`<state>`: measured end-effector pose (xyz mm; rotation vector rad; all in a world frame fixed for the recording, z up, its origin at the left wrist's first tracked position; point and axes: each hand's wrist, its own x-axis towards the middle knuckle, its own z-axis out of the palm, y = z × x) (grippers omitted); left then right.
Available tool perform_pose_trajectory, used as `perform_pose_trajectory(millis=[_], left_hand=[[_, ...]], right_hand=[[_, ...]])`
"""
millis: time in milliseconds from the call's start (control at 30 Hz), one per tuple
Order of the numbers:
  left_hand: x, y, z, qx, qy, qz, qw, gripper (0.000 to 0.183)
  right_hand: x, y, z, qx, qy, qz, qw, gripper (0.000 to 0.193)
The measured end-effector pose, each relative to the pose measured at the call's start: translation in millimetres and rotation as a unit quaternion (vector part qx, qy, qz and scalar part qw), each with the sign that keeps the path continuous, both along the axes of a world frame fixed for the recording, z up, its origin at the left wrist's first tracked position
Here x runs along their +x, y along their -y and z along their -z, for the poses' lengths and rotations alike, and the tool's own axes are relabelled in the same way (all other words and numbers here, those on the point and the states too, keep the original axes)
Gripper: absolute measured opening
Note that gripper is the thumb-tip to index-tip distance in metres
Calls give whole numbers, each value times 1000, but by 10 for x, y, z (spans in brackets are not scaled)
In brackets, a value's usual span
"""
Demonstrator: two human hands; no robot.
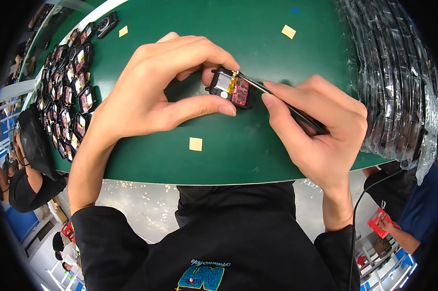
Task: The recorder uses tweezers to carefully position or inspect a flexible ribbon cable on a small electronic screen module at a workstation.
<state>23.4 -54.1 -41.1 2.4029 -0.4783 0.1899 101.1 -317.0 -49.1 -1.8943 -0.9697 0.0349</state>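
Bench [257,157], green, its near edge at the person's waist.

Item: small black case [221,81], open face up, over the middle of the bench; whether raised or resting on it, cannot tell. Inside: red circuit board [240,92], yellow tape [232,84].

Left hand [153,85]: thumb and forefinger pinch the case by opposite rims, presumably to steady it while leaving its open face uncovered. Other fingers curled behind, partly hidden.

Right hand [323,123]: thumb and forefinger pressed together on dark tweezers [300,114], pen-fashion, likely for fine control. Tips at the case's upper rim, near the tape; contact cannot be told.

Similar open cases [81,58], many, crowded along the left edge, seemingly kept within reach yet off the working middle. One dark case [107,25], apart, toward the far left corner.

Clear plastic packaging [388,82], ranked along the right edge, apparently to leave the middle free.

Yellow paper squares, three: two toward the far edge, one [195,144] toward the near edge.
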Motion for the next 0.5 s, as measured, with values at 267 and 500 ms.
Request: perform_pose_trajectory(millis=[267, 500], left_hand=[[13, -30, -11, -2, -13, -6, 1000, 62], [12, -28, -17, 4, -23, -8, 1000, 61]], right_hand=[[34, -33, 41, 10, -14, -16, 1000, 18], [34, -28, 48, 10, -19, -14, 1000, 18]])
